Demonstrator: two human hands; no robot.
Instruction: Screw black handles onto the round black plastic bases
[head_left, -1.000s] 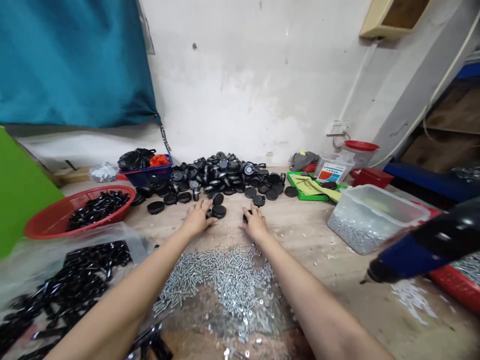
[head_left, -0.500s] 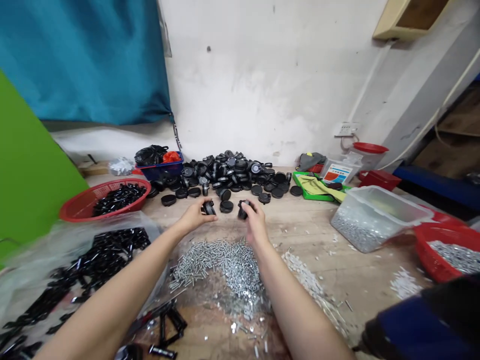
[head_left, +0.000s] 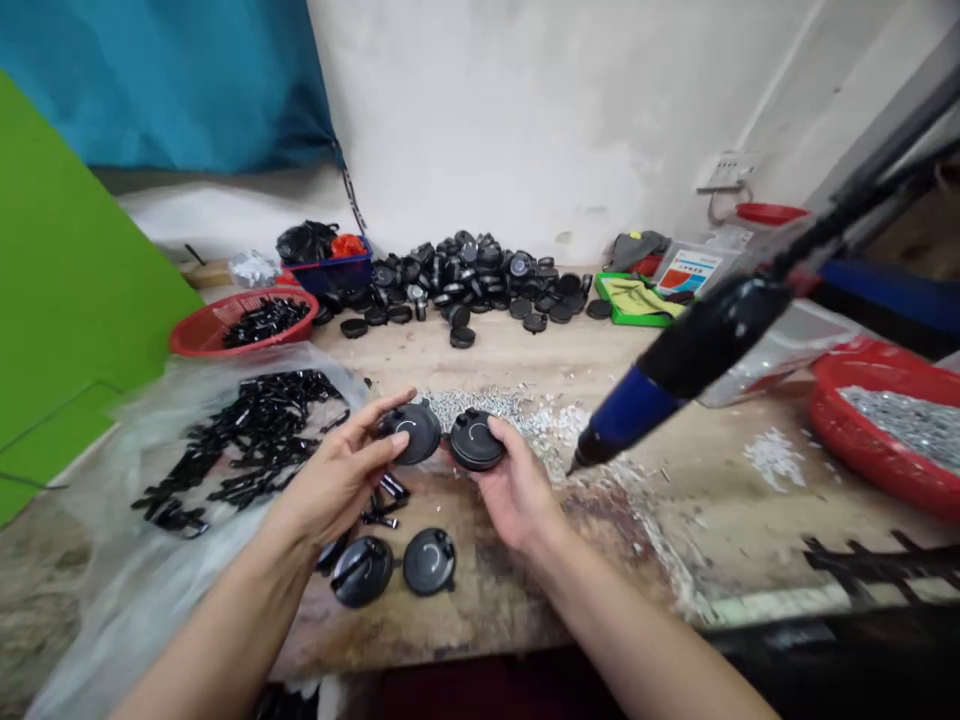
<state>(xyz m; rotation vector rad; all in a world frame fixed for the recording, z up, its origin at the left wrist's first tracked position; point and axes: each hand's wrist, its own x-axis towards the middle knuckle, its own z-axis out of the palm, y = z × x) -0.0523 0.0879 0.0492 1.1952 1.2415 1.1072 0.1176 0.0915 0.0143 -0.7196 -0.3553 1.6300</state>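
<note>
My left hand (head_left: 341, 480) grips a round black disc part (head_left: 412, 432) by its edge. Beside it, my right hand (head_left: 511, 487) holds a second black disc part (head_left: 475, 440). The two discs sit side by side above the wooden bench, faces toward me. Two more black discs (head_left: 397, 566) lie on the bench just below my hands. A pile of silver screws (head_left: 510, 408) spreads behind the held discs.
A heap of black discs (head_left: 472, 280) lies at the wall. A red basket (head_left: 225, 330) and a clear plastic sheet (head_left: 247, 430) hold black clips at left. A hanging blue-black electric screwdriver (head_left: 675, 365) points down at right, near a red basket of screws (head_left: 892, 420) and a green tray (head_left: 630, 300).
Both hands pulled back from the far heap toward me, each bringing a black disc. The view tilted down, and the hanging screwdriver now swings in at the right.
</note>
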